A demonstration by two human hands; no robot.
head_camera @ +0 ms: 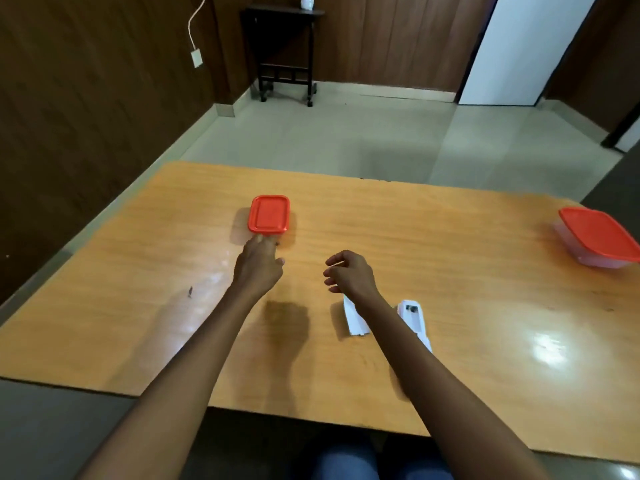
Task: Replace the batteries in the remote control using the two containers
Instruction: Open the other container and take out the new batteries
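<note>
Nearest the camera, the opened remote control [414, 320] and its cover [354, 318] lie under the loosely spread right hand [349, 273], while the left hand [259, 263], fingers hidden, reaches the near edge of the left container [268, 214], its long axis running away across the tabletop [450, 271].

The surface [433, 237] lies bare between the small red-lidded container [268, 214] and the larger red-lidded container [597, 239] at the right edge, leaving a wide lane. Near the front, the white battery cover [353, 318] and the remote control [414, 317], its open compartment seemingly facing up, lie partly under the right forearm. The left side is open.
</note>
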